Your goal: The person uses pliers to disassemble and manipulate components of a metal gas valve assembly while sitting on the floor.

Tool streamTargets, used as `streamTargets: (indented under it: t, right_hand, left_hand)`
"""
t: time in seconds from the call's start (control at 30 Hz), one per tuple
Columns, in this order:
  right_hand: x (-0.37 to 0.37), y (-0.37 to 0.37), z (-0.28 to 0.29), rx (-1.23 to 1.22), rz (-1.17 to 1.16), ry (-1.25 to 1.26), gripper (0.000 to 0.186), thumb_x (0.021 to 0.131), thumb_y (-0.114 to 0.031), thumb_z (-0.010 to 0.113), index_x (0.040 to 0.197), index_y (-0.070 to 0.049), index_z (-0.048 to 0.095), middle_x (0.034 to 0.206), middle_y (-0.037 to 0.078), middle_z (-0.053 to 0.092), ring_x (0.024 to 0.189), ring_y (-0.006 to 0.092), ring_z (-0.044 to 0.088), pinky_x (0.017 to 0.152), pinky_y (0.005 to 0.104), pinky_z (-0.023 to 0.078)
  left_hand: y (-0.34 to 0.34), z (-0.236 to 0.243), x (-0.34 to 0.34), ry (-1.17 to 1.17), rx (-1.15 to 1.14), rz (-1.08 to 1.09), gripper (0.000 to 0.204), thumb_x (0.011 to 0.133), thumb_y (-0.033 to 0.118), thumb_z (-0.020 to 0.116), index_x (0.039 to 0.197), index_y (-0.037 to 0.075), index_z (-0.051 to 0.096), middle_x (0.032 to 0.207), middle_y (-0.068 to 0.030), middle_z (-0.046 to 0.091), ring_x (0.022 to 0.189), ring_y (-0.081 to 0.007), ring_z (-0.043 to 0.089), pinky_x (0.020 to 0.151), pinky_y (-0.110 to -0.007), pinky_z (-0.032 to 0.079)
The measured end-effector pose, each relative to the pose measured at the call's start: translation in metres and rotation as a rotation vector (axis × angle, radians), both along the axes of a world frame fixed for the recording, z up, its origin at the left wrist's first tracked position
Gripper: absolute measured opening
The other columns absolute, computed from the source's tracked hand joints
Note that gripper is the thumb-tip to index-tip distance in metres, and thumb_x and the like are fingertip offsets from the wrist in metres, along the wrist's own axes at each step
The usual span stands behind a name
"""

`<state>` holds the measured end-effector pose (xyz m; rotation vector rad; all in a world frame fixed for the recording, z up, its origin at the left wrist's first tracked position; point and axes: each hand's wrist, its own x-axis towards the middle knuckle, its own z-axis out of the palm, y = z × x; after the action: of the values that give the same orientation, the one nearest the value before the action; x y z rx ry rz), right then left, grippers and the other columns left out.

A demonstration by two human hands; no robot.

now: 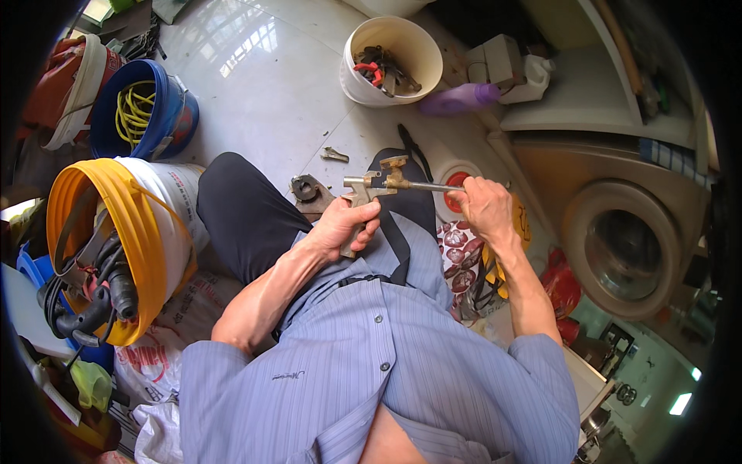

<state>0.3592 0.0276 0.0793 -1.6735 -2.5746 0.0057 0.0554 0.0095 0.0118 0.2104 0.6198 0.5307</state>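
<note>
My left hand (349, 226) is closed round the handle of a pistol-shaped metal tool (359, 191), held level above my lap. A brass fitting (396, 176) with a round knob-like top sits along its barrel. From the fitting, a thin metal rod (431, 186) runs right into my right hand (485, 207), whose fingers are wrapped round its far end. The exact kind of tool is not clear. On the floor beyond lie a small metal piece (334, 155) and a flat metal part with a dark ring (306, 190).
To the left stand a yellow-rimmed bucket (68, 193) with corded power tools and a blue bucket (182, 116) with yellow cable. Ahead is a white bucket (357, 77) of hand tools, beside a purple bottle (457, 99). A front-loading washing machine (570, 232) stands at right.
</note>
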Motion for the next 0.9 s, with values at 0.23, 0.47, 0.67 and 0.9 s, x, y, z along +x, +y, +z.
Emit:
streamTargets:
  t: [0.23, 0.47, 0.67, 0.9]
  right_hand:
    - [-0.011, -0.013, -0.006, -0.026, -0.074, -0.022, 0.046, 0.092, -0.046, 0.066, 0.070, -0.008, 0.052, 0.063, 0.011, 0.056, 0.061, 0.0326, 0.060, 0.058, 0.0451, 0.046]
    - [-0.006, -0.014, -0.016, -0.166, -0.115, 0.061, 0.042, 0.090, -0.043, 0.070, 0.072, -0.007, 0.056, 0.068, 0.013, 0.061, 0.064, 0.0358, 0.061, 0.060, 0.0464, 0.048]
    - [-0.008, -0.011, -0.037, -0.149, -0.077, 0.098, 0.040, 0.089, -0.036, 0.072, 0.071, -0.005, 0.055, 0.067, 0.013, 0.058, 0.064, 0.0357, 0.060, 0.061, 0.0474, 0.047]
    - [-0.007, 0.009, -0.076, -0.266, 0.000, 0.236, 0.041, 0.090, -0.037, 0.072, 0.073, -0.004, 0.055, 0.069, 0.014, 0.059, 0.067, 0.0371, 0.059, 0.062, 0.0476, 0.046]
  left_hand:
    - [-0.002, -0.005, -0.009, 0.017, 0.022, 0.000, 0.028, 0.098, 0.026, 0.069, 0.082, 0.007, 0.057, 0.066, -0.0042, 0.056, 0.047, -0.0095, 0.047, 0.038, -0.024, 0.036]
    - [-0.002, -0.025, -0.006, 0.014, -0.107, -0.024, 0.018, 0.097, 0.020, 0.069, 0.093, 0.004, 0.060, 0.073, -0.0080, 0.067, 0.046, -0.0118, 0.056, 0.038, -0.024, 0.043]
    - [-0.005, -0.031, -0.005, 0.124, -0.112, -0.005, 0.020, 0.098, 0.021, 0.066, 0.093, 0.003, 0.063, 0.077, -0.0099, 0.069, 0.047, -0.0139, 0.057, 0.042, -0.027, 0.044]
    - [-0.009, -0.033, -0.014, 0.116, -0.206, 0.002, 0.022, 0.102, 0.027, 0.062, 0.104, 0.006, 0.059, 0.081, -0.0141, 0.070, 0.048, -0.0169, 0.059, 0.041, -0.030, 0.046]
